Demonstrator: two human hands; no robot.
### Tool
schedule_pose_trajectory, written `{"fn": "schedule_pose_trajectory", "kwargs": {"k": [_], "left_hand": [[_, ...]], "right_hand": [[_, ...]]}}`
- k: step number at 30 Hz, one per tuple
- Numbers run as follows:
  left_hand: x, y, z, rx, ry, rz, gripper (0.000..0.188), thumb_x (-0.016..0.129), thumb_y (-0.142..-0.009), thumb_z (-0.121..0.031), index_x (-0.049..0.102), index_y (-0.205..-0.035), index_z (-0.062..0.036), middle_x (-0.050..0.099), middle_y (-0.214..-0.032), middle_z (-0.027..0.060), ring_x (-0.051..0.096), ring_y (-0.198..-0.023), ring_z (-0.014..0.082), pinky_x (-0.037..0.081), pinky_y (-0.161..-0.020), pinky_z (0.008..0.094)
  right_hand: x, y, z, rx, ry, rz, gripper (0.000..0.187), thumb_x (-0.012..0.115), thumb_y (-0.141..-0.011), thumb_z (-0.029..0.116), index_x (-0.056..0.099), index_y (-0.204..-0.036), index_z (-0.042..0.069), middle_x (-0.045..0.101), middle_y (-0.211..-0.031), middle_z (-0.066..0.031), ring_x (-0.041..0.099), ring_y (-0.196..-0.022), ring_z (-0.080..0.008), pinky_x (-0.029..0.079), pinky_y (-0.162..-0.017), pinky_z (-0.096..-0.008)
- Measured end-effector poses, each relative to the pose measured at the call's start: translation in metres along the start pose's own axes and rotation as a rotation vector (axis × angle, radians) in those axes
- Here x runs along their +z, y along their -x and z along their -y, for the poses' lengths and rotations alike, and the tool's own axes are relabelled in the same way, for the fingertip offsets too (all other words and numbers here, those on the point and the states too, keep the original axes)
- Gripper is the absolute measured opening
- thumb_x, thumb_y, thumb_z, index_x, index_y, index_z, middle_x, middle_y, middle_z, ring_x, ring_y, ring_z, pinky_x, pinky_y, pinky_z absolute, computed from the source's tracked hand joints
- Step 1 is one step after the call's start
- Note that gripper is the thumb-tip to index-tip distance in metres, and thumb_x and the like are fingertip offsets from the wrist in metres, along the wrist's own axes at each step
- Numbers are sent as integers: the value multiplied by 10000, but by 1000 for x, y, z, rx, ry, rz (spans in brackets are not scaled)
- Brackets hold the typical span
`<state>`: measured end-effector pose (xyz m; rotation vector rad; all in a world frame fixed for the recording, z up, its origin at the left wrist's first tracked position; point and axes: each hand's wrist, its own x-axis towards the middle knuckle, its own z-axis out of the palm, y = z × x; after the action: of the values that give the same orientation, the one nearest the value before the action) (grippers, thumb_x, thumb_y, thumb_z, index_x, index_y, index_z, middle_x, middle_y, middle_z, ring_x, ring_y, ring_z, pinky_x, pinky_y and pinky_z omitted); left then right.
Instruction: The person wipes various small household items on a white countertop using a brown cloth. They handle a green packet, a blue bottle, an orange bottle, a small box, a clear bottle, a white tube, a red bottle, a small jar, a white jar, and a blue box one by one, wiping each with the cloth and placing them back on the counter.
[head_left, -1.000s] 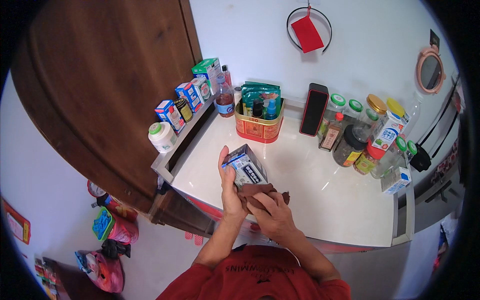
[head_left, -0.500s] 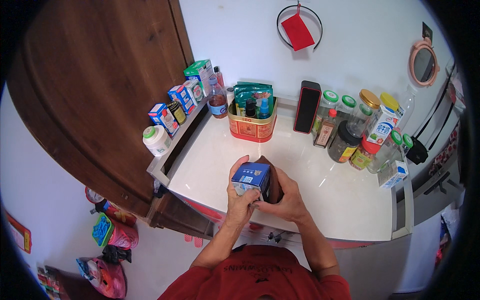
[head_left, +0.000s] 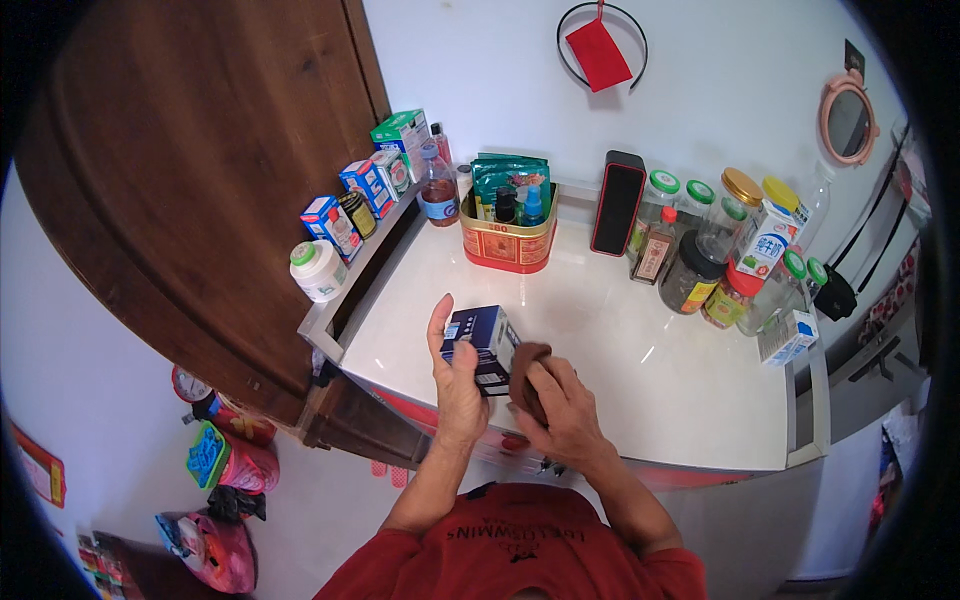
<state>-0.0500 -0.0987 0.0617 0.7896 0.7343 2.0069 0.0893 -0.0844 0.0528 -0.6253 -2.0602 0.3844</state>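
Head view: left hand [head_left: 460,396], thumb and fingers spread, is cradling a dark-blue box [head_left: 487,336] above the white cabinet top [head_left: 660,395]; right hand [head_left: 567,408], fingers curled, is gripping a brown cloth [head_left: 525,372] beside it. Step, apparently: wiping. Next stroke is calling for steady left support.

Counter [head_left: 620,350]: a tin [head_left: 508,247] stands at the rear, packets [head_left: 511,179] and bottles [head_left: 533,208] inside. To its right stands a speaker [head_left: 618,203], then jars [head_left: 688,283]; a small carton [head_left: 790,338] sits at their right front. At left, a ledge [head_left: 385,234] carries a tub [head_left: 318,271] at its near end and boxes [head_left: 333,227] behind. Before the tin, the held box [head_left: 484,346] lies in the left fingers [head_left: 441,322]; right of it, a cloth [head_left: 527,370] in the right fingers [head_left: 563,378].
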Motion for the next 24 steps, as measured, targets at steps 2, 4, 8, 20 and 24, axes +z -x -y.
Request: {"fn": "schedule_pose_trajectory", "kwargs": {"k": [2,4,8,20,24], "left_hand": [[-11,-5,1,-35,33,16,669,575,-886,-494,333,-1399,-140,584,-1118,70,600,-986,186,536,-854,344],[-17,-8,1,-88,83,45,644,500,-902,-557,379,-1368,-129,587,-1115,62,601,-994,193,540,-848,348],[-14,-2,3,-181,164,151,651,485,-910,-554,363,-1376,-116,584,-1139,89,590,-1044,223,520,-906,376],[-26,-9,-11,-140,259,5,579,515,-918,-425,416,-1382,-93,601,-1145,65,599,-1037,200,503,-923,370],[-24,-2,-7,-158,222,36,651,587,-859,-374,378,-1403,-84,597,-1143,94,597,-1041,216,501,-920,360]], "right_hand": [[-6,7,-3,87,-175,80,410,646,-719,10,524,-1110,18,571,-935,-136,587,-786,-299,483,-669,-386],[-16,7,-9,80,-178,24,383,668,-729,25,533,-1087,-1,562,-921,-152,580,-773,-330,479,-656,-388],[-21,-30,4,-14,-134,-163,438,650,-728,0,545,-1152,-20,559,-1035,-178,564,-862,-338,485,-723,-408],[8,17,10,-26,-40,-90,427,661,-665,5,590,-1085,-33,539,-1125,-193,579,-873,-355,501,-750,-399],[0,0,15,5,-41,-196,449,650,-665,-18,575,-1107,-51,537,-1123,-198,562,-912,-367,498,-764,-404]]}}
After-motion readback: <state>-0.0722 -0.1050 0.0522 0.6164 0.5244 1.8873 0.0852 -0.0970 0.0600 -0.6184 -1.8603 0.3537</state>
